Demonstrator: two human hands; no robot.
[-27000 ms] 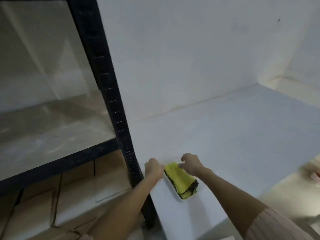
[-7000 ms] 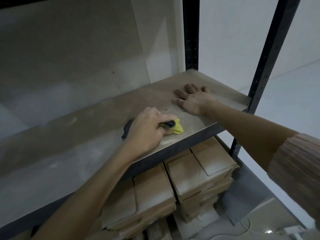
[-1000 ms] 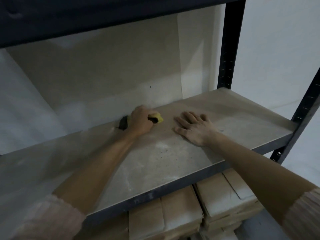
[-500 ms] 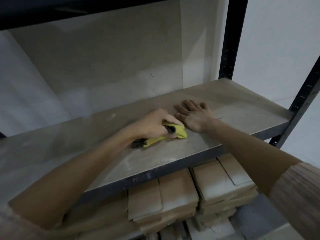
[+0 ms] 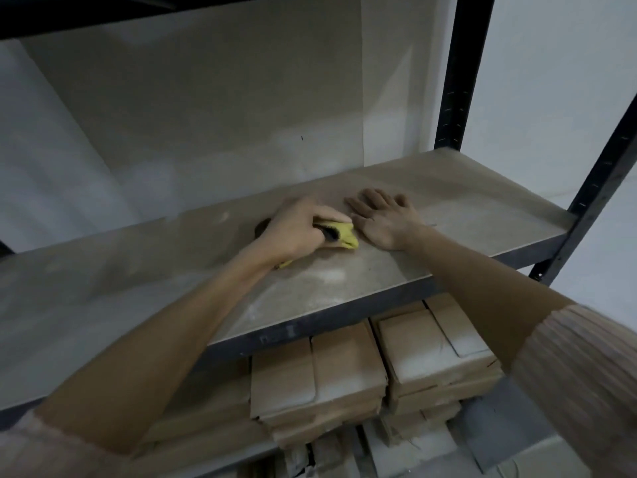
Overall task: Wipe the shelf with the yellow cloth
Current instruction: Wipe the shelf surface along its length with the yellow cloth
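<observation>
Yellow cloth [image 5: 345, 235]: bunched, dark-edged, lying on the shelf, mostly hidden under the gripping fingers.
Left hand [image 5: 298, 229]: curling around the cloth, pressing it down.
Right hand [image 5: 386, 219]: lying flat, fingers spread, just beside the cloth.
Shelf [image 5: 465, 208]: dusty matte board, dark metal rim.
Cardboard boxes [image 5: 348, 377]: flat stacks sitting below, partly cut off.
</observation>
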